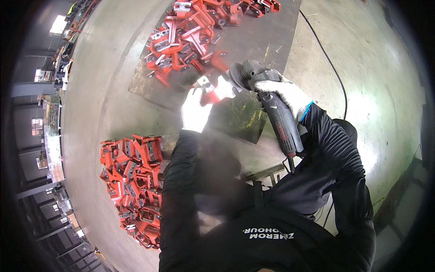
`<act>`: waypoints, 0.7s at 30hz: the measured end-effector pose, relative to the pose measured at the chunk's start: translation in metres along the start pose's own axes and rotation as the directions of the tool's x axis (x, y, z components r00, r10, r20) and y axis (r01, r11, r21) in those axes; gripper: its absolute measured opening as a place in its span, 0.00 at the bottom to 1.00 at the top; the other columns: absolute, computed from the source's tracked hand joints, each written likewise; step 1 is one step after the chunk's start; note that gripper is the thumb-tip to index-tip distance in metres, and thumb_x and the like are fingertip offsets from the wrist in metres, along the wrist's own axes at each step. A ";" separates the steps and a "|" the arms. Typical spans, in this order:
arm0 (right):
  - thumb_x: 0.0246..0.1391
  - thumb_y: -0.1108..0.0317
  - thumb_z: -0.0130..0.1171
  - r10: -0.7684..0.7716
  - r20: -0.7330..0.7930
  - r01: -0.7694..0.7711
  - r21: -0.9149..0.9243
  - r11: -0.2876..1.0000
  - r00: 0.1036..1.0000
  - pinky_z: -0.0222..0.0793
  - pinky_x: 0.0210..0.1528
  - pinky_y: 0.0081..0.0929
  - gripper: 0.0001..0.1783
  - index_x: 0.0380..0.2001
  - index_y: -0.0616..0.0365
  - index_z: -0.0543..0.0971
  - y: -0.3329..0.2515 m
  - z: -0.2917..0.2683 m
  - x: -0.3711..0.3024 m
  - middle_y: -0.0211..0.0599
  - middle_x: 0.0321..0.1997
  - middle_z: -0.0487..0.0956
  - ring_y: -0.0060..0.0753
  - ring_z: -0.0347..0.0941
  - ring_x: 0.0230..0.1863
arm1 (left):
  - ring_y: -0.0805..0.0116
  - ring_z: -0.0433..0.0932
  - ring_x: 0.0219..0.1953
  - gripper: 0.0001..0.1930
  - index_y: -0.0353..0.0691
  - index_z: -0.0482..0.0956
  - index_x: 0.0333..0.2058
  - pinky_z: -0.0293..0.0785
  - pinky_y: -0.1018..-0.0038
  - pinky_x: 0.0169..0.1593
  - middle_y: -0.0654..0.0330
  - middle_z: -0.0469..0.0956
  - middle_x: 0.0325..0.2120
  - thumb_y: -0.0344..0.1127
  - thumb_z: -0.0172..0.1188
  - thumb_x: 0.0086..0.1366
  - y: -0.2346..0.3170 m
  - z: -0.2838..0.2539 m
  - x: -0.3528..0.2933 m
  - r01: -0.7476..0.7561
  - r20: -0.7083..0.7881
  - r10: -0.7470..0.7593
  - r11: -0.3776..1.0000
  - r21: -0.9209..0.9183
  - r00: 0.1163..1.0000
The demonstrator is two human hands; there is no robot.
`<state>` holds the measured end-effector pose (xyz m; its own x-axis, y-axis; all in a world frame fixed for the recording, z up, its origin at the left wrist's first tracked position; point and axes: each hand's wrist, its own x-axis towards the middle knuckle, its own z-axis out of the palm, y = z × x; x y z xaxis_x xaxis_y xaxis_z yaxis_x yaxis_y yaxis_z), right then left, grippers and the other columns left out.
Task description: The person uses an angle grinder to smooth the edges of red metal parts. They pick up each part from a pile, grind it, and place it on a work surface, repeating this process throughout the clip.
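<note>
My right hand [286,94], in a white glove, grips a black angle grinder [277,119] by its head and body. The grinder's round disc [237,76] points left, against or very close to a red metal bracket [212,96] with bare silver faces. Closed on that bracket's left side is my gloved left hand [195,111]. Glare and a blur hide where disc and metal meet, so I cannot tell if they touch. Just beyond, a pile of red metal brackets [190,38] lies on a dark sheet [260,43].
A second heap of red brackets [133,181] lies on the concrete floor [97,104] to my left. The grinder's black cord hangs by my legs, and a black cable [333,68] runs along the floor at right. Racks [50,118] line the far left.
</note>
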<state>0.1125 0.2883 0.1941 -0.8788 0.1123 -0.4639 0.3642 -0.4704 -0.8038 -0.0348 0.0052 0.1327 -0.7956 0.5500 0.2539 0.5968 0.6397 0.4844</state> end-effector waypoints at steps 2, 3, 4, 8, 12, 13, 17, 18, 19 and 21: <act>0.57 0.58 0.71 0.052 0.044 -0.053 0.036 0.998 0.998 0.79 0.34 0.30 0.26 0.55 0.53 0.75 -0.003 0.001 -0.001 0.37 0.37 0.82 0.29 0.79 0.30 | 0.60 0.81 0.40 0.25 0.33 0.78 0.46 0.78 0.68 0.44 0.54 0.77 0.40 0.34 0.78 0.52 -0.003 0.000 -0.001 -0.021 -0.011 0.021 1.000 0.021 1.000; 0.57 0.58 0.71 0.076 0.054 -0.079 0.057 0.995 0.996 0.79 0.34 0.30 0.26 0.55 0.53 0.75 -0.004 0.001 -0.001 0.37 0.36 0.82 0.29 0.79 0.30 | 0.60 0.81 0.40 0.25 0.33 0.77 0.46 0.78 0.68 0.44 0.54 0.77 0.40 0.34 0.78 0.52 -0.006 0.000 0.000 -0.031 -0.017 0.032 0.999 0.031 0.999; 0.57 0.58 0.71 0.100 0.066 -0.105 0.077 0.991 0.993 0.79 0.34 0.29 0.25 0.54 0.54 0.76 -0.006 0.001 -0.002 0.36 0.36 0.82 0.28 0.79 0.30 | 0.61 0.81 0.40 0.25 0.33 0.77 0.46 0.78 0.68 0.43 0.54 0.77 0.40 0.33 0.77 0.52 -0.008 0.000 0.000 -0.007 -0.018 0.006 1.000 -0.004 1.000; 0.57 0.58 0.71 0.199 0.110 -0.212 0.122 0.970 0.974 0.79 0.33 0.28 0.24 0.53 0.55 0.77 0.007 -0.009 0.002 0.35 0.35 0.82 0.27 0.80 0.30 | 0.65 0.81 0.39 0.24 0.31 0.77 0.46 0.78 0.71 0.42 0.54 0.77 0.40 0.32 0.77 0.54 -0.016 -0.001 0.006 0.048 -0.050 -0.051 0.997 -0.058 0.997; 0.55 0.59 0.71 0.166 0.070 -0.167 0.001 0.986 0.984 0.79 0.35 0.26 0.27 0.56 0.57 0.76 0.011 -0.002 0.000 0.35 0.38 0.82 0.26 0.79 0.31 | 0.69 0.80 0.39 0.20 0.29 0.77 0.45 0.78 0.74 0.42 0.55 0.77 0.40 0.28 0.73 0.57 -0.019 -0.011 0.011 0.119 -0.090 -0.136 0.977 -0.176 0.987; 0.54 0.60 0.72 0.124 0.032 -0.123 -0.026 0.992 0.992 0.79 0.37 0.26 0.30 0.58 0.57 0.75 0.013 0.001 0.001 0.34 0.39 0.82 0.26 0.79 0.33 | 0.69 0.80 0.39 0.20 0.29 0.76 0.45 0.78 0.74 0.42 0.56 0.77 0.39 0.27 0.73 0.57 -0.017 -0.012 0.013 0.136 -0.097 -0.158 0.970 -0.203 0.983; 0.47 0.66 0.77 -0.051 -0.068 0.044 -0.106 0.993 0.996 0.77 0.48 0.28 0.49 0.70 0.59 0.63 0.017 0.006 0.004 0.36 0.50 0.81 0.27 0.78 0.45 | 0.53 0.82 0.45 0.29 0.42 0.79 0.53 0.78 0.63 0.49 0.54 0.80 0.46 0.45 0.76 0.54 0.001 -0.021 0.019 0.097 -0.098 -0.091 0.994 0.052 0.991; 0.47 0.66 0.78 -0.112 -0.082 0.097 -0.169 0.981 0.990 0.76 0.49 0.28 0.51 0.71 0.59 0.62 0.020 0.008 0.009 0.36 0.52 0.80 0.27 0.78 0.47 | 0.53 0.82 0.45 0.29 0.42 0.79 0.53 0.79 0.63 0.49 0.55 0.80 0.47 0.44 0.76 0.54 0.000 -0.020 0.018 0.097 -0.088 -0.093 0.994 0.050 0.992; 0.46 0.67 0.78 -0.174 -0.092 0.149 -0.233 0.961 0.980 0.76 0.51 0.29 0.53 0.72 0.60 0.60 0.022 0.011 0.011 0.37 0.54 0.80 0.28 0.77 0.48 | 0.53 0.82 0.46 0.30 0.43 0.79 0.54 0.79 0.63 0.49 0.55 0.80 0.48 0.44 0.76 0.54 0.000 -0.019 0.017 0.097 -0.079 -0.093 0.994 0.047 0.993; 0.44 0.68 0.79 -0.193 -0.074 0.168 -0.258 0.951 0.978 0.76 0.52 0.29 0.53 0.72 0.61 0.61 0.018 0.018 0.007 0.37 0.54 0.80 0.28 0.77 0.50 | 0.53 0.82 0.46 0.30 0.43 0.79 0.55 0.79 0.63 0.50 0.55 0.80 0.49 0.43 0.76 0.54 -0.003 -0.015 0.016 0.081 -0.065 -0.077 0.995 0.060 0.995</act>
<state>0.1075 0.2649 0.1829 -0.9072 0.2654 -0.3264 0.2784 -0.2028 -0.9388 -0.0511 0.0045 0.1478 -0.8443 0.4632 0.2694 0.5356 0.7133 0.4520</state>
